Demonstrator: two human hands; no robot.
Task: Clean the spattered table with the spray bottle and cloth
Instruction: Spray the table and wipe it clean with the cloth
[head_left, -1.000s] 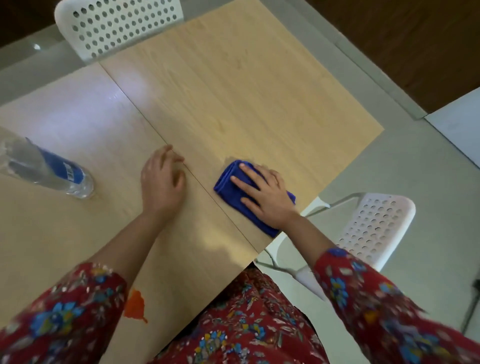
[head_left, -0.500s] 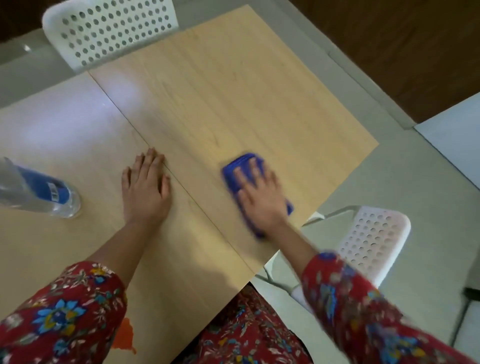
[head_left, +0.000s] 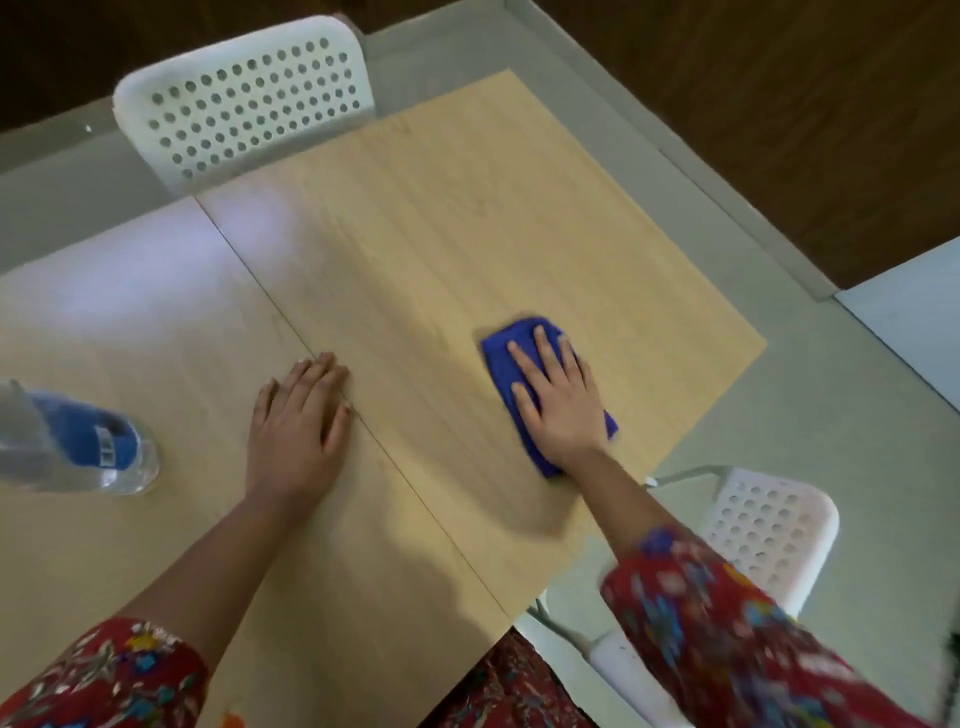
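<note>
blue cloth lies on the right half of the worktop, long axis far-left to near-right, pressed under the right hand, grip wide and flat; left hand rests flat, grip wide; the cloth sits farther from it than a second ago

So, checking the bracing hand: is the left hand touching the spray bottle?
Apart. The head view shows bare tabletop between the left hand and the spray bottle.
</note>
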